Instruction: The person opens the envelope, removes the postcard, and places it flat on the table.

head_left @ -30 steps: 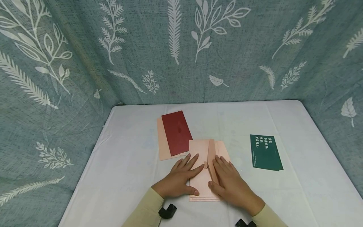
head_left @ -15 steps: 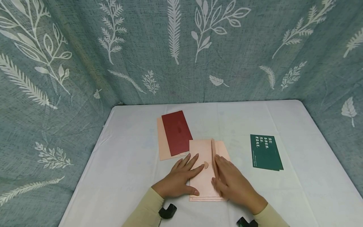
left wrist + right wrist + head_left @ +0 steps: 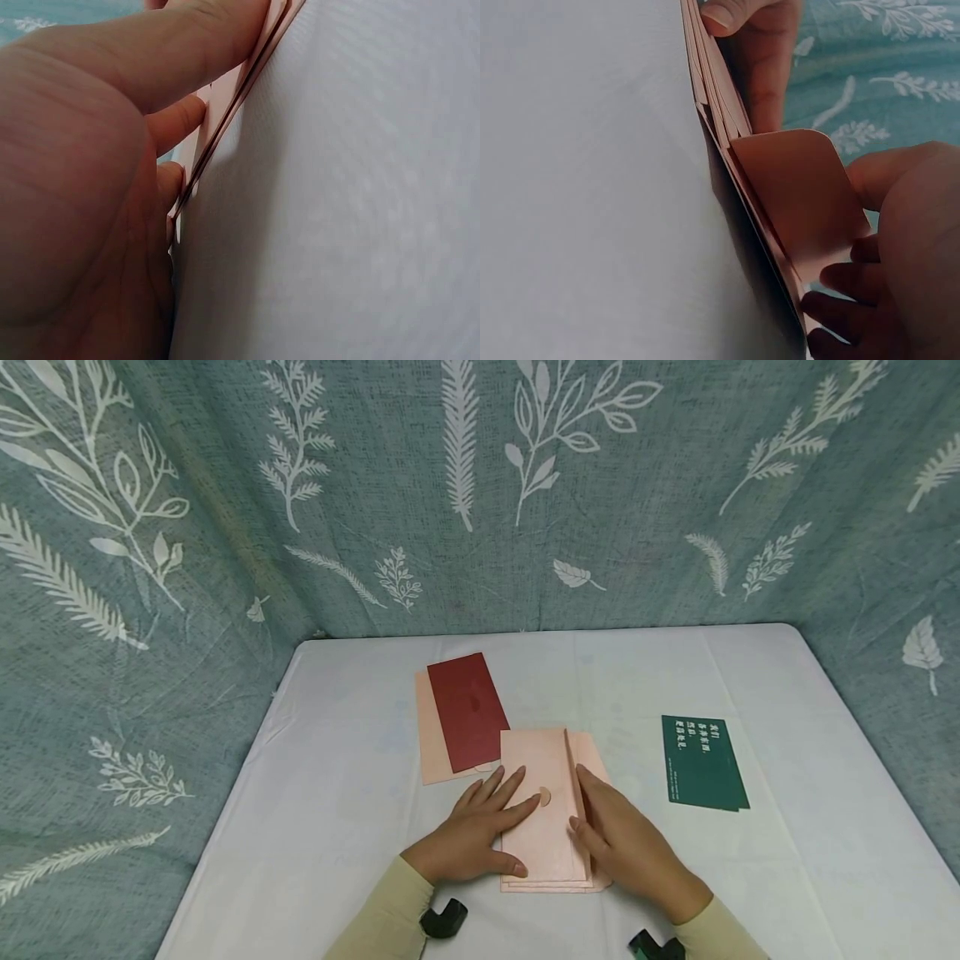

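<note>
A stack of pale pink envelopes (image 3: pixel 549 847) lies in front of me on the white table. My left hand (image 3: pixel 476 835) presses on the top envelope with spread fingers, its index fingertip beside the small half-round notch. Along that envelope's right side the flap stands raised. My right hand (image 3: pixel 637 856) holds the flap (image 3: pixel 795 195) by its edge, the thumb on the inner side and the fingers on the outer. The right wrist view shows the flap tilted up from the stack. Most of the right hand's fingertips are hidden in the head view.
Behind the stack on the left, a dark red envelope (image 3: pixel 468 714) overlaps a peach one (image 3: pixel 431 752). Dark green cards (image 3: pixel 705 764) with white writing lie to the right. Patterned grey-green cloth (image 3: pixel 420 485) hangs behind the table (image 3: pixel 337 793).
The flap has swung from leaning over the envelope to nearly upright, turning rightward. My right hand has shifted slightly right with it, its fingers moving to the flap's outer side. My left hand stays put.
</note>
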